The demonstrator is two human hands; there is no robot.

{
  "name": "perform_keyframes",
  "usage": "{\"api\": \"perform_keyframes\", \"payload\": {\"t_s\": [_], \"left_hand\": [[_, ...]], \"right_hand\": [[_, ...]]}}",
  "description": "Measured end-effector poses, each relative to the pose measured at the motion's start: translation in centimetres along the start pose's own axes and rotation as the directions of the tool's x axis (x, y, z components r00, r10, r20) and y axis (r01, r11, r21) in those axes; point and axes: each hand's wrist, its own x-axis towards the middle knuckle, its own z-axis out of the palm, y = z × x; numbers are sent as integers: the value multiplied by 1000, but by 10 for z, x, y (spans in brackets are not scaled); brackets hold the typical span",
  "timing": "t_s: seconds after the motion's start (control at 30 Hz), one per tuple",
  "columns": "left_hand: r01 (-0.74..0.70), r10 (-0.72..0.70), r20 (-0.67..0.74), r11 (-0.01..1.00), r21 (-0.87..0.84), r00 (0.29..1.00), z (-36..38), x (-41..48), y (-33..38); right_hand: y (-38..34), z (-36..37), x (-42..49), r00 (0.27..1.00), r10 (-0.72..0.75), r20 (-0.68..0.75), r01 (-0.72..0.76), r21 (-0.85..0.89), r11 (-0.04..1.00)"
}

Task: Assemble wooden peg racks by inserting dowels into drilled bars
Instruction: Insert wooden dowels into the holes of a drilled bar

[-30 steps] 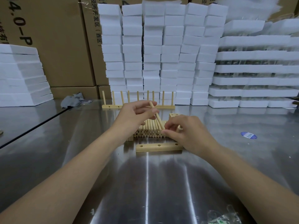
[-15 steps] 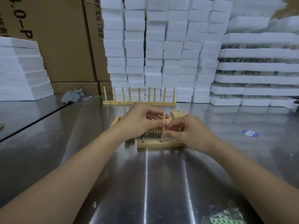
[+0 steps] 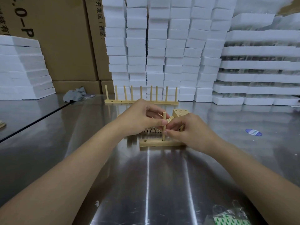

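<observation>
left hand: we find it pinching the dowel upright.
right hand: clamped lower on it.
bar: directly beneath both hands.
step: seating the peg.
next: we advise a straight downward press.

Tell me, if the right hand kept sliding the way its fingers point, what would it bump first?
Probably the dowel standing in the drilled bar. The right hand already pinches it, with the left hand just beyond.
</observation>
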Motion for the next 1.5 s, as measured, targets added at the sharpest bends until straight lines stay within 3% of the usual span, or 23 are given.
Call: {"api": "perform_keyframes", "payload": {"t_s": [0.33, 0.5, 0.63, 0.83, 1.3, 1.5], "left_hand": [[-6, 4, 50, 1000, 29, 999, -9, -4, 8], [77, -80, 103, 996, 32, 991, -44, -13, 17], [128, -140, 120, 986, 103, 983, -58, -17, 13], [150, -171, 149, 979, 141, 974, -59, -16, 8], [159, -178, 189, 981, 113, 966, -64, -16, 6], [155, -182, 189, 977, 147, 965, -60, -16, 7]], "right_hand": [[-3, 2, -1, 1000, 1, -9, -1, 33, 999], [-11, 18, 2, 996, -6, -93, 25, 198, 980], [-18, 35, 6, 991, -8, -134, 32, 173, 984], [-22, 43, 7, 995, 0, -98, 14, 140, 990], [-17, 56, 8, 1000, 0, 16, -4, 273, 962], [-12, 58, 9, 1000, 27, 5, -27, 212, 977]]}}
